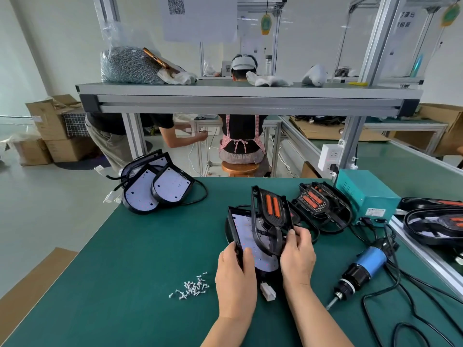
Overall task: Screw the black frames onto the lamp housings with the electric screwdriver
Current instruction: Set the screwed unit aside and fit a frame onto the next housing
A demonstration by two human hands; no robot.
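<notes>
Over surface (125, 271): left grip (235, 269) clamped on lamp housing (242, 230), right grip (298, 256) pinching black frame (271, 209); electric screwdriver (363, 269) aside.

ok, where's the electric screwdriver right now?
Head view: the electric screwdriver lies untouched on the green mat at the right, just right of the right hand holding the black frame, nearer the person than the teal power box.
</notes>
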